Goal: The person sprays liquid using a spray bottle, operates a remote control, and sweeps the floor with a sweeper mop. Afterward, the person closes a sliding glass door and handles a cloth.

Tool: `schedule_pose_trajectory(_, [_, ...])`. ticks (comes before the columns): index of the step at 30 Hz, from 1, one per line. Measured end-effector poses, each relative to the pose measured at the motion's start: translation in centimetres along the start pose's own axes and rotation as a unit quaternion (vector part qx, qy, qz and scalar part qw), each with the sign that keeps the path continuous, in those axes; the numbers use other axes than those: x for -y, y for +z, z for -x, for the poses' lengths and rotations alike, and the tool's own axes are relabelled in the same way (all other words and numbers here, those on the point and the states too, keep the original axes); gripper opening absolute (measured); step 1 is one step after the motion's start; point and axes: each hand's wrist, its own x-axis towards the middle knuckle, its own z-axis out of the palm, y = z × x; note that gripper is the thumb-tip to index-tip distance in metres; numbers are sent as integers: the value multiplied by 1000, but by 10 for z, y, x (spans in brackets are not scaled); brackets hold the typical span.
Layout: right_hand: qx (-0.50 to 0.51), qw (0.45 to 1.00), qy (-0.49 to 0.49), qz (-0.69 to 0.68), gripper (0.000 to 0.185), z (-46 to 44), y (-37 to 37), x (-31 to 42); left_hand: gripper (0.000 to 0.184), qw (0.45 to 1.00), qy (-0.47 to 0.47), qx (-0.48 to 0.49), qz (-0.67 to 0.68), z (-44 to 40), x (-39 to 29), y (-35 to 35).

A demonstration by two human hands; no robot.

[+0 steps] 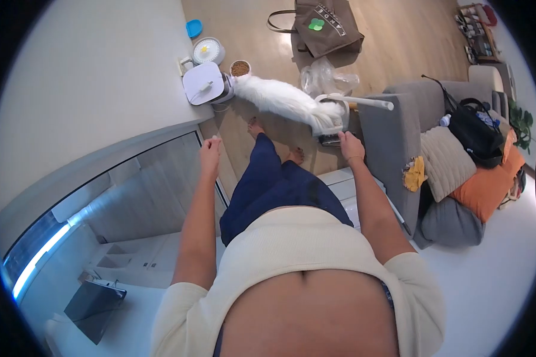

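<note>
My left hand [209, 156] is raised beside the doorway on the left, its fingers curled closed. A small pale bit shows at its fingertips, too small to name. My right hand [350, 147] is closed at the near edge of a white-rimmed container [342, 113] and appears to grip it; the exact hold is hard to see. A white cat [280, 100] stands with its head at a bowl of kibble [240, 68], and its tail end overlaps the container. A white pole [366, 103] lies across the container's far side.
A white pet feeder [202, 83] and round white fan-like device [209, 51] stand by the wall. A brown tote bag [330, 30] and clear plastic bag [327, 77] lie on the floor. A grey sofa [390, 128] on the right bears cushions and a black bag [473, 131].
</note>
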Motion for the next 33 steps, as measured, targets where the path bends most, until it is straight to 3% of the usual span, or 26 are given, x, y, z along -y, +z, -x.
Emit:
schedule_pose_trajectory(2, [-13, 999, -7, 37, 17, -6, 0, 22, 27, 998, -29, 16, -59, -9, 8, -16])
schedule_pose_trajectory(4, [-140, 955, -256, -57, 17, -12, -7, 44, 27, 993, -16, 62, -101, -24, 10, -27])
schedule_pose_trajectory(9, [-118, 978, -165, -53, 17, -48, -50, 107, 30, 944, 93, 205, -241, -65, -4, -40])
schedule_pose_trajectory(12, [-112, 990, -60, -57, 21, -53, -81, 133, 30, 933, 84, 221, -271, -87, -17, -51])
schedule_pose_trajectory(14, [-179, 981, -7, -72, 23, -66, -82, 131, 31, 945, 81, 181, -261, -108, -14, -61])
schedule_pose_trajectory(18, [-214, 972, -13, -95, 23, -82, -82, 110, 32, 934, 84, 168, -305, -123, -31, -72])
schedule_pose_trajectory(21, [-160, 982, 89, -54, 26, -95, -89, 110, 33, 940, 65, 192, -273, -142, -28, -76])
schedule_pose_trajectory(25, [-167, 978, 109, -70, 28, -137, -92, 117, 35, 953, 29, 184, -238, -137, -66, -68])
schedule_pose_trajectory(31, [-97, 994, 42, -22, 28, -256, -111, 155, 35, 978, -59, 161, -115, -167, -104, -44])
schedule_pose_trajectory(33, [-68, 998, 14, -7, 29, -305, -127, 179, 35, 974, -158, 134, -88, -189, -123, -29])
